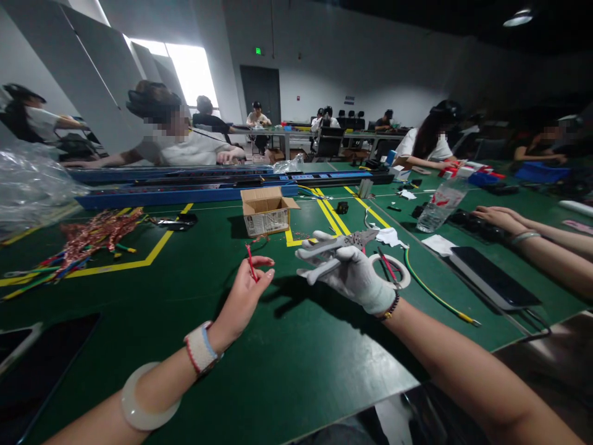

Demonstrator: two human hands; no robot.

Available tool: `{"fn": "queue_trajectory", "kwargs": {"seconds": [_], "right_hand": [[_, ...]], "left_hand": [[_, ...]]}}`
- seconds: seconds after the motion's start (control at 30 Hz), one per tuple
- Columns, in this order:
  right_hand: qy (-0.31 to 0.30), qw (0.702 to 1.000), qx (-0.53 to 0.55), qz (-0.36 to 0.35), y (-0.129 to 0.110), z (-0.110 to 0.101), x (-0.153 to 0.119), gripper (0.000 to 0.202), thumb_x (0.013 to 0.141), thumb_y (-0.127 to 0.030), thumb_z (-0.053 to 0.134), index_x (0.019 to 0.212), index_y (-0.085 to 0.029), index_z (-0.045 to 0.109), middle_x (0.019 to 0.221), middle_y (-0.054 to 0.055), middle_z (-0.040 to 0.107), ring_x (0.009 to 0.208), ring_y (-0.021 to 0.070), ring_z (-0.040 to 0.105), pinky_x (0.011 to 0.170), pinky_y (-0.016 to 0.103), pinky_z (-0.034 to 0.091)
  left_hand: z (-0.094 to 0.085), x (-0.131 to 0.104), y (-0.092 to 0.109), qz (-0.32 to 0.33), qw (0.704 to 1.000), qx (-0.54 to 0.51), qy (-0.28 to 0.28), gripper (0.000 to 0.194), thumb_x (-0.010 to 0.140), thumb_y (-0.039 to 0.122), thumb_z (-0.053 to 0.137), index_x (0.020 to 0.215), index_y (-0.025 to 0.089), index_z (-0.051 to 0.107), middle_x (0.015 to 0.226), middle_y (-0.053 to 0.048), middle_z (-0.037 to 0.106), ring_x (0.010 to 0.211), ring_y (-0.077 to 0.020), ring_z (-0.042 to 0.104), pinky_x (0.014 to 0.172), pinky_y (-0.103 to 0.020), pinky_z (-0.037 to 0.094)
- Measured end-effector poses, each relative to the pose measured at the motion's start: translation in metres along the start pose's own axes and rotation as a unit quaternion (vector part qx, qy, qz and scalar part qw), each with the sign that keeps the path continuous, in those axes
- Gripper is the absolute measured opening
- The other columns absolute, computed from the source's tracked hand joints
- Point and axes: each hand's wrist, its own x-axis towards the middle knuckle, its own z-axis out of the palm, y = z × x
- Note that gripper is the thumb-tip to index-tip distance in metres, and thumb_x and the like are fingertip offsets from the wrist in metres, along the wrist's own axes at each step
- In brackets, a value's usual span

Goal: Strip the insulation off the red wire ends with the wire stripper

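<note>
My left hand (pixel 245 290) is closed around a short red wire (pixel 251 262) that stands up between thumb and fingers, a copper-coloured strand at its top. In my right hand (pixel 364 284), which wears a white glove, lies a pair of grey wire strippers (pixel 361 238). Their handles are spread and point left, toward the wire, but stay apart from it. Just beyond my left hand sits an open cardboard box (pixel 266 221). Beside the glove lie a roll of white tape (pixel 404 276), a thin red item (pixel 389 267) and a green-yellow cable (pixel 430 289).
Bare copper wires (pixel 99 232) are heaped at left, near blue rails (pixel 185 195) crossing the table. At right are a plastic bottle (pixel 440 207), a dark flat device (pixel 495 278) and another person's arms (pixel 542 238). A dark panel (pixel 55 364) lies near left.
</note>
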Motion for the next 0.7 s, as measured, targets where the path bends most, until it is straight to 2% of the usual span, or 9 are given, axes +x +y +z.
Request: {"fn": "queue_trajectory", "kwargs": {"seconds": [0.17,0.3,0.37,0.47,0.53,0.57,0.63,0.7], "right_hand": [[0.040,0.990,-0.131,-0.044,-0.013,-0.019,0.003,0.041,0.075,-0.026,0.044,0.113,-0.020,0.058,0.109,0.009,0.068,0.103,0.0273,0.063,0.091,0.052,0.046],[0.078,0.959,-0.266,-0.062,-0.027,-0.027,0.002,0.038,0.077,-0.030,0.049,0.112,-0.019,0.059,0.091,0.007,0.069,0.079,0.0225,0.066,0.074,0.042,0.053],[0.108,0.929,-0.346,-0.079,-0.028,-0.032,0.004,0.036,0.076,-0.028,0.050,0.111,-0.019,0.059,0.085,0.005,0.068,0.072,0.0197,0.063,0.069,0.037,0.053],[0.157,0.855,-0.484,-0.105,-0.022,-0.040,0.007,0.035,0.074,-0.020,0.049,0.106,-0.021,0.062,0.083,0.003,0.066,0.073,0.0184,0.060,0.072,0.036,0.051],[0.164,0.810,-0.552,-0.110,-0.015,-0.044,0.009,0.035,0.073,-0.017,0.048,0.105,-0.022,0.063,0.085,0.002,0.066,0.077,0.0192,0.059,0.076,0.037,0.049],[0.157,0.800,-0.568,-0.111,-0.011,-0.045,0.009,0.036,0.074,-0.015,0.048,0.106,-0.023,0.063,0.089,0.002,0.066,0.081,0.0197,0.059,0.079,0.037,0.048],[0.135,0.808,-0.563,-0.112,-0.004,-0.046,0.009,0.040,0.075,-0.014,0.047,0.111,-0.024,0.061,0.099,0.002,0.066,0.090,0.0203,0.059,0.086,0.038,0.046],[0.124,0.834,-0.528,-0.107,0.001,-0.046,0.010,0.042,0.076,-0.014,0.047,0.114,-0.024,0.059,0.106,0.002,0.065,0.099,0.0203,0.058,0.092,0.038,0.044]], "left_hand": [[0.001,-0.005,0.005,-0.006,1.000,0.024,0.014,0.019,0.090,0.032,0.052,0.101,0.019,0.061,0.068,0.003,0.046,0.059,-0.0132,0.042,0.058,-0.023,0.036],[0.003,-0.008,0.009,0.017,0.999,0.043,0.019,0.021,0.090,0.034,0.051,0.100,0.020,0.062,0.068,0.002,0.047,0.061,-0.0145,0.044,0.058,-0.024,0.038],[0.002,-0.009,0.010,0.032,0.998,0.056,0.017,0.022,0.090,0.035,0.052,0.101,0.020,0.063,0.071,0.001,0.051,0.064,-0.0151,0.047,0.060,-0.025,0.040],[0.002,-0.010,0.010,0.048,0.996,0.070,0.011,0.023,0.091,0.035,0.051,0.102,0.020,0.063,0.080,-0.002,0.058,0.067,-0.0155,0.051,0.065,-0.026,0.043],[0.003,-0.010,0.011,0.059,0.996,0.071,0.007,0.022,0.092,0.034,0.049,0.103,0.019,0.062,0.087,-0.003,0.060,0.069,-0.0152,0.053,0.068,-0.026,0.045],[0.003,-0.010,0.011,0.067,0.995,0.070,0.007,0.021,0.092,0.033,0.049,0.102,0.019,0.062,0.090,-0.004,0.061,0.069,-0.0149,0.053,0.069,-0.027,0.045],[0.004,-0.009,0.011,0.080,0.994,0.069,0.010,0.020,0.092,0.032,0.049,0.101,0.019,0.062,0.095,-0.004,0.061,0.070,-0.0146,0.054,0.071,-0.027,0.045],[0.003,-0.009,0.010,0.083,0.994,0.069,0.013,0.020,0.092,0.032,0.049,0.100,0.019,0.062,0.096,-0.004,0.062,0.070,-0.0147,0.055,0.072,-0.028,0.045]]}}
